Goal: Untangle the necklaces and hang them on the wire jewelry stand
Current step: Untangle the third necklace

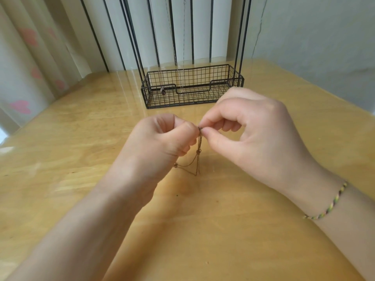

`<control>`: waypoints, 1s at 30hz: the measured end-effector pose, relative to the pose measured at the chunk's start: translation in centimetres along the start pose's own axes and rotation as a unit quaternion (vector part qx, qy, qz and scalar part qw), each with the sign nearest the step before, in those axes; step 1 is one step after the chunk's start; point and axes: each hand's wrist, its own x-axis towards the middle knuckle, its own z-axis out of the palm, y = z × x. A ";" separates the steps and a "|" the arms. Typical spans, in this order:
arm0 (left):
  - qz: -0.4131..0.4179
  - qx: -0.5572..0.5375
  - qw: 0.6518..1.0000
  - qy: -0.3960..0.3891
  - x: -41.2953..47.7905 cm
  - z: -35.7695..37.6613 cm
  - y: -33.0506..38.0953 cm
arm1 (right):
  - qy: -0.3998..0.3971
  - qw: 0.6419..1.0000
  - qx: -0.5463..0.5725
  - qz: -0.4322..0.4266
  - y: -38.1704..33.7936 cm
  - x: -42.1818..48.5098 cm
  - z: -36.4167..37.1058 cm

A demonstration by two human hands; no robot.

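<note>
**A:** How far along was the job?

**B:** Partly done, as I judged it. Inside the wire jewelry stand (192, 86), toward its left side, a pendant necklace (163, 90) already hung with its drop low in the basket. Just to the right of it hung a thin chain (183, 57). The stand's top rail was out of view, so I could not tell how either was hooked.

**A:** And what was left?

**B:** The gold necklace (197, 157), held above the table (60, 138) in front of the stand. It was not yet hung and looked tangled, with its strands bunched together, a small knot partway down and a loop trailing off to the left.

**A:** Where were the hands?

**B:** The left hand (160, 142) was in front of the stand's left half, fingers (188, 128) curled and pinching the top of the gold necklace. The right hand (249, 138), in front of the stand's right half, pinched the same spot from the other side. Its thumb and forefinger tips were closed on the chain and its other fingers (227, 126) were loosely curled. The necklace dangled from between the two pinches. I could not tell whether its lowest loop touched the table.
</note>
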 end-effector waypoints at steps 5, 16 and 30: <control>-0.006 0.016 1.000 0.004 0.0 0.0 -0.1 | 0.002 0.997 -0.056 -0.045 0.1 0.1 -0.1; -0.012 0.005 1.000 0.011 0.0 -0.4 0.1 | -0.012 0.999 0.020 0.025 0.3 0.2 -0.1; 0.086 0.158 0.981 0.078 -0.7 0.6 0.9 | -0.022 0.999 -0.017 0.015 0.1 0.0 0.1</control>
